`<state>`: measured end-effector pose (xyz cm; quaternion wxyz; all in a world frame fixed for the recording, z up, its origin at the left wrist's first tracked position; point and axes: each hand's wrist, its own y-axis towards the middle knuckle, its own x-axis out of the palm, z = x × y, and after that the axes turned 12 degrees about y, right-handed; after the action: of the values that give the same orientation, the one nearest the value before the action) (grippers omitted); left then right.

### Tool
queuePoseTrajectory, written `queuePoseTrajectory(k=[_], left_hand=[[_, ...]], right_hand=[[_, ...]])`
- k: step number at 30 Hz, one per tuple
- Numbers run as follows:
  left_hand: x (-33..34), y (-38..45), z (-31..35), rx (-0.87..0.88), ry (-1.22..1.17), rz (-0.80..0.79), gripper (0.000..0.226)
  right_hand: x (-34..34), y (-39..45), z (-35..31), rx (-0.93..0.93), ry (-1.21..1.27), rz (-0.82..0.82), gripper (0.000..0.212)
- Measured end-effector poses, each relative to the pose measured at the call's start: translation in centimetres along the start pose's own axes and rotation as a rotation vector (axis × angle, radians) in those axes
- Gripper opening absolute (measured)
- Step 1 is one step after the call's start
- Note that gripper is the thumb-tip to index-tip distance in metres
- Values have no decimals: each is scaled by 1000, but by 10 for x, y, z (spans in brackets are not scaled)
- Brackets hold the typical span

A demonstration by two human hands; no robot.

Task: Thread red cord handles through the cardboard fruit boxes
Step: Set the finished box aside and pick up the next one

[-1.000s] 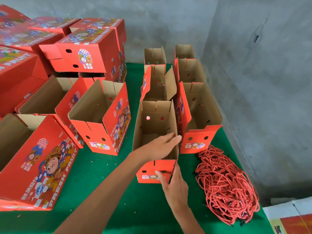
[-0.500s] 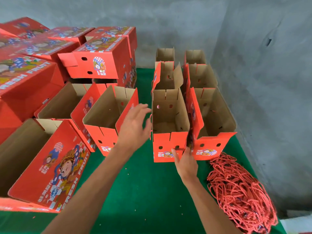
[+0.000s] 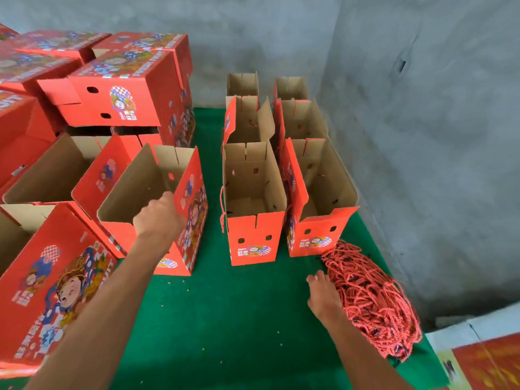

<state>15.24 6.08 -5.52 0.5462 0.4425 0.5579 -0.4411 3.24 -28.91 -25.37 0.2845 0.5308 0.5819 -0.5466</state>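
Note:
My left hand point(image 3: 159, 216) grips the near rim of an open red fruit box point(image 3: 168, 209) left of centre, fingers curled over its edge. To its right stands another open box point(image 3: 254, 220) with a red cord handle point(image 3: 222, 209) hanging down its left side. My right hand point(image 3: 323, 298) rests on the left edge of a pile of red cords point(image 3: 374, 305) on the green table point(image 3: 239, 319); whether its fingers pinch a cord is hidden.
Behind the corded box stand two rows of open boxes point(image 3: 318, 192), reaching back to the grey wall. Red boxes are stacked at the left point(image 3: 126, 88), with a large printed box point(image 3: 53, 277) at the near left. A flat carton point(image 3: 484, 358) lies at bottom right.
My left hand left the corded box and moved left to take the neighbouring box's rim. My right hand let go of the corded box's front and dropped to the cord pile.

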Motion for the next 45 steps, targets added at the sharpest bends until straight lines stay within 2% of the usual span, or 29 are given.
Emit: queuePoseTrajectory(k=[2,4,5,7,9,11,13,15,17,19,21,24,27,31,34,36,40,45], left_hand=[[-6,-8,2,-6,27,-83,31],[-14,-18,0,37,76,-234,37],[-18,-22,-1,75,48,-358,38],[-24,-32,-2,135,-66,-726,32],[-30,-43,0,170,-73,-1039,30],[-31,-47,4,206,-115,-1147,37],[-27,-45,11,215,-294,-1069,43],[-23,-43,21,199,-486,-894,40],[-15,-44,30,175,-577,-736,35],[-10,-48,33,159,-602,-695,32],[-10,-50,27,148,-606,-725,30],[-21,-58,16,152,-552,-853,36],[-29,-71,9,139,-486,-974,44],[-37,-78,-2,117,-468,-1084,44],[-43,-79,-6,96,-437,-1096,32],[-46,-80,-6,98,-411,-1089,29],[-43,-84,-3,145,-417,-1178,44],[-25,-92,-3,304,-610,-1200,51]], right_hand=[[0,-1,5,-22,-14,12,49],[-1,-1,8,-53,-55,12,40],[-3,-2,10,-64,-69,11,34],[-7,-3,9,-64,-82,38,21],[-10,-4,5,-78,-87,93,19],[-10,-4,-2,-136,-49,175,23],[-9,-2,-13,-190,51,238,23],[-11,-1,-29,-282,196,275,19],[-17,-5,-50,-370,344,296,14],[-23,-11,-72,-424,505,286,12],[-29,-21,-94,-454,705,223,13],[-39,-37,-127,-471,1039,64,14],[-39,-49,-150,-455,1103,-15,20],[-23,-66,-156,-460,1242,-209,29],[-16,-75,-162,-401,1488,-161,25],[-14,-78,-164,-389,1561,-114,16],[-11,-81,-158,-403,1557,-87,12],[-11,-77,-156,-393,1489,-13,17]])
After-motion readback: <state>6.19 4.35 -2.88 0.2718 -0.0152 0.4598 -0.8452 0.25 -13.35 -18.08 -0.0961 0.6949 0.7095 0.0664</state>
